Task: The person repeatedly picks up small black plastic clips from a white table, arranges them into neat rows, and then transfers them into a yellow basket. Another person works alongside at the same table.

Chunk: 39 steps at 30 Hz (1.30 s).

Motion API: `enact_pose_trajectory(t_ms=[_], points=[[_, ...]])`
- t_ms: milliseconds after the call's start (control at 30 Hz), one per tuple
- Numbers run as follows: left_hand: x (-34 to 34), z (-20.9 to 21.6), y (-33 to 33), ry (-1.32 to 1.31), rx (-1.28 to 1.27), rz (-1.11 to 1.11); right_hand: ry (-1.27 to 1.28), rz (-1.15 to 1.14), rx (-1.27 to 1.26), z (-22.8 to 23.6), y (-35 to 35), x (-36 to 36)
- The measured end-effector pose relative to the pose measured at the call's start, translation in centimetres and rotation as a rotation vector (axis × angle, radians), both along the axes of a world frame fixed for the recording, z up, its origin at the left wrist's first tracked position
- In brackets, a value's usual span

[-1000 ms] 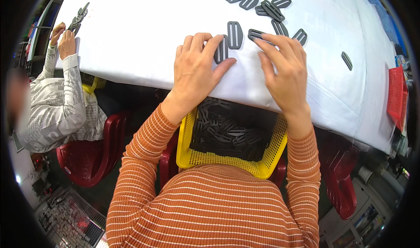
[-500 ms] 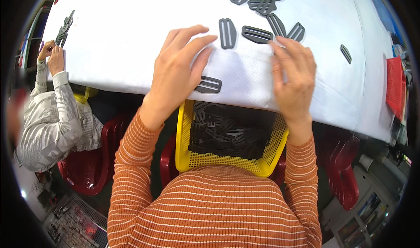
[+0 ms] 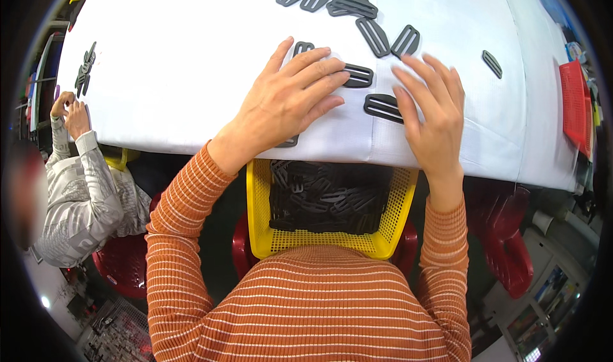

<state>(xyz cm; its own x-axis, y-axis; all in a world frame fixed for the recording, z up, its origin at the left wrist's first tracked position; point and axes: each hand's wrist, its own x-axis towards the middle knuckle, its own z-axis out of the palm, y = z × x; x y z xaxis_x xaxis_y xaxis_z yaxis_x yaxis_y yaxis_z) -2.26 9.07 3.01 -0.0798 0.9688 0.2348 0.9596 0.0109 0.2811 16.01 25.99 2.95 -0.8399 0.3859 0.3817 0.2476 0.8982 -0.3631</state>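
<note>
White-covered table [image 3: 179,75], dark red plastic chairs [image 3: 506,244] beside it, small bright light [image 3: 45,302] at lower left

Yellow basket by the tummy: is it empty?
No, the yellow basket has a heap of dark buckles inside it.

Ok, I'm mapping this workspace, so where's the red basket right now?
In the head view, the red perforated basket is at the far right, by the edge of the white-covered table, right of the lone dark slotted buckle.
</note>
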Motion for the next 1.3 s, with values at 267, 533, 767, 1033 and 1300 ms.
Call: enact_pose_trajectory(t_ms=[267,533,767,1033,1300], points=[[-4.6,-0.7,5.7,0.097,0.282,0.064,0.042,0.05,0.181,-1.5,1.3,-4.4],[-4.8,-1.3,8.7,0.281,0.265,0.042,-0.009,0.08,0.219,-0.2,0.5,-1.9],[-1.4,1.7,6.2,-0.486,-0.059,0.345,0.002,0.086,0.124,0.4,1.0,-0.4],[-5.0,-0.9,7.9,0.091,0.194,0.167,-0.105,0.079,-0.099,1.2,6.9,-1.4],[-3.7,-1.2,7.0,0.112,0.187,0.115,-0.08,0.325,0.236,-0.5,9.9,-1.3]])
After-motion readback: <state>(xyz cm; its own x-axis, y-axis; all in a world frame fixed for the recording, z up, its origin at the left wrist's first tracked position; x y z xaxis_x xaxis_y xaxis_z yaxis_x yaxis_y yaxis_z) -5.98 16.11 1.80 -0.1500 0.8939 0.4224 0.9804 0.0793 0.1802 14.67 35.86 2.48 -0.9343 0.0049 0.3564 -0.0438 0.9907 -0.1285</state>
